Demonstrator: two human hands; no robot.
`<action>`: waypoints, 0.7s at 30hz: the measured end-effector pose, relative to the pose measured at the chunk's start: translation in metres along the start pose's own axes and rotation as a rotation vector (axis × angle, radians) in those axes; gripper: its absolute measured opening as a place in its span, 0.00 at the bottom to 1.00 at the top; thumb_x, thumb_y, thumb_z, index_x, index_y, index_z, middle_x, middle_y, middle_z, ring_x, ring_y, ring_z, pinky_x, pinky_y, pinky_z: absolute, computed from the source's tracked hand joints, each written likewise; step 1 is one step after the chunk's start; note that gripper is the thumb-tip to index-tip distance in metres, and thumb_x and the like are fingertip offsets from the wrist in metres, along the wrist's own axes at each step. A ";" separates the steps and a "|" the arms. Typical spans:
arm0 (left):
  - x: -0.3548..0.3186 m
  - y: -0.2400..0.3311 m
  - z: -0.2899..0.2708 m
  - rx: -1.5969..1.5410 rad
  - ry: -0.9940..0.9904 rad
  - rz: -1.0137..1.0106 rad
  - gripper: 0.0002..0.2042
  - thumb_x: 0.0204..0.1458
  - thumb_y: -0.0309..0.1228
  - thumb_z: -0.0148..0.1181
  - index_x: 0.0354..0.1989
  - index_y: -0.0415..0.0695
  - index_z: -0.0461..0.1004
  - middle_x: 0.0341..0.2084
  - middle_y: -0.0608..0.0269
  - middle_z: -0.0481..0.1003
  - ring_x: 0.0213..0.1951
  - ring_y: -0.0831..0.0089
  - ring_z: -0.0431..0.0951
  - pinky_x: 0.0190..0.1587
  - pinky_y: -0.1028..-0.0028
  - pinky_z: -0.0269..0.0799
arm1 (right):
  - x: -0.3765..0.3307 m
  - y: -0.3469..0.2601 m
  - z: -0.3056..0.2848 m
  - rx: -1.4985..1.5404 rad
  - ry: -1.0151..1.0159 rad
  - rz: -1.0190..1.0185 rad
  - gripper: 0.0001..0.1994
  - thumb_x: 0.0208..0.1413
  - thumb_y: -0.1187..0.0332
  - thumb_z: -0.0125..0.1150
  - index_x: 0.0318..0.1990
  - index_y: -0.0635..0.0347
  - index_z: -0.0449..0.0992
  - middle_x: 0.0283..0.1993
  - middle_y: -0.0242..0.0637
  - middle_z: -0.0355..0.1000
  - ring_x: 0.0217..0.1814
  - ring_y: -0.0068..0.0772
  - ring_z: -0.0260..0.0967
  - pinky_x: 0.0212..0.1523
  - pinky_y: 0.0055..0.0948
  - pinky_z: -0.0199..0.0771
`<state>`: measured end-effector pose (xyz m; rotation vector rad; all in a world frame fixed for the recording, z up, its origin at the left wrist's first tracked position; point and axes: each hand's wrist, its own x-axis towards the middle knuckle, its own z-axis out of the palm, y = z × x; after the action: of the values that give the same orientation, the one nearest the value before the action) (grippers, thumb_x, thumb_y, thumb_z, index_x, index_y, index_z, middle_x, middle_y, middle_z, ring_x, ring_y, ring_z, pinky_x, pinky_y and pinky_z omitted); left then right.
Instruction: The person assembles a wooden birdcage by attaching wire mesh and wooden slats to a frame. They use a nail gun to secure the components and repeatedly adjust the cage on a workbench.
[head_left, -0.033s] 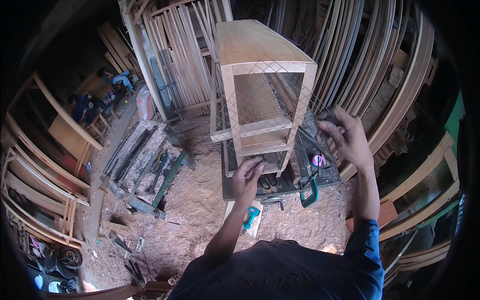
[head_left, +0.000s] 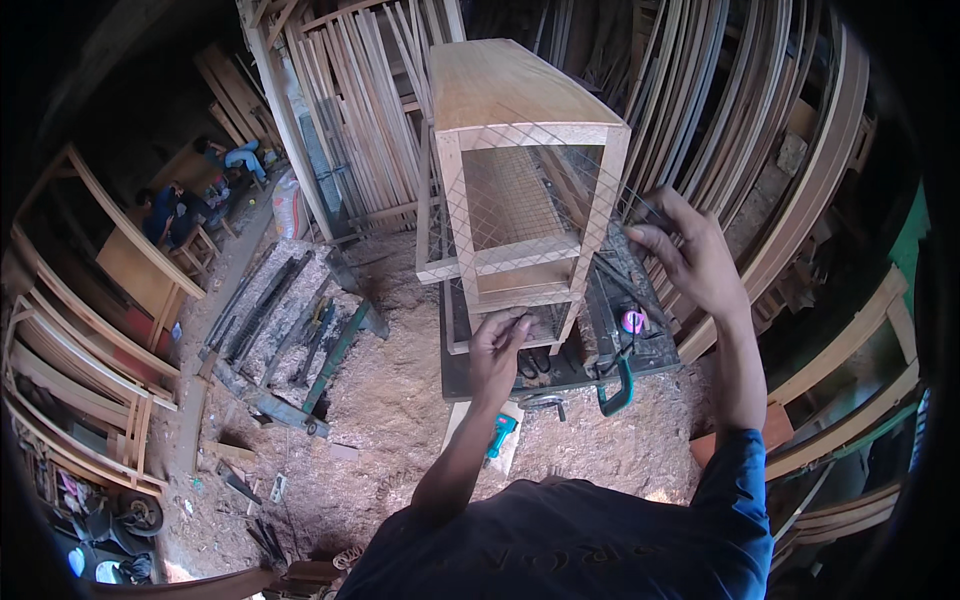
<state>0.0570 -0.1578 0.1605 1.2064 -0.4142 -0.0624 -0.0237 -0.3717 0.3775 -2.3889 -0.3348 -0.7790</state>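
A sheet of thin wire mesh [head_left: 485, 200] stands slanted across the open end of a pale wooden cabinet frame [head_left: 525, 88]. My left hand [head_left: 495, 352] pinches the mesh low down, before the frame's bottom rail. Higher up at the right, my right hand [head_left: 690, 250] grips the mesh's edge between thumb and bent fingers. The frame rests on a dark workbench [head_left: 470, 378]. Between my hands, a pink tape measure [head_left: 633, 321] and a green-handled tool [head_left: 618, 386] lie on the bench. Dark looped handles [head_left: 535, 360] show just right of my left hand.
A low bench [head_left: 290, 320] with dark tools stands to the left on shavings. A teal power tool [head_left: 503, 435] lies below the workbench. Wood strips [head_left: 350, 120] lean at the back; long boards [head_left: 790, 240] stand at right. Two people [head_left: 175, 210] sit far left.
My right hand has risen slightly with the mesh edge. My left hand has shifted little and keeps its pinch. The cabinet frame and bench appear slightly further left in view.
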 end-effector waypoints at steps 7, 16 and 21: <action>0.051 -0.038 0.069 -0.295 0.057 0.004 0.08 0.60 0.24 0.59 0.45 0.35 0.72 0.38 0.51 0.80 0.40 0.66 0.83 0.47 0.72 0.79 | 0.104 0.030 -0.002 -0.444 0.042 -0.688 0.10 0.55 0.63 0.65 0.37 0.60 0.78 0.35 0.40 0.74 0.39 0.43 0.72 0.42 0.39 0.68; 0.058 -0.053 0.081 -0.239 0.065 -0.096 0.11 0.61 0.29 0.59 0.45 0.33 0.71 0.43 0.46 0.79 0.46 0.59 0.82 0.54 0.65 0.77 | 0.125 0.085 0.017 -0.444 0.203 -0.601 0.20 0.49 0.59 0.70 0.47 0.59 0.78 0.50 0.40 0.69 0.51 0.43 0.66 0.54 0.38 0.65; 0.057 -0.059 0.076 -0.248 -0.037 -0.080 0.12 0.61 0.30 0.59 0.46 0.33 0.72 0.44 0.45 0.78 0.46 0.58 0.82 0.54 0.65 0.77 | 0.129 0.097 0.019 -0.337 0.192 -0.454 0.26 0.43 0.54 0.73 0.49 0.58 0.77 0.49 0.37 0.72 0.53 0.41 0.68 0.57 0.37 0.64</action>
<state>0.0939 -0.2621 0.1445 0.9779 -0.3786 -0.2000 0.1267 -0.4301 0.3980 -2.5482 -0.7300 -1.3536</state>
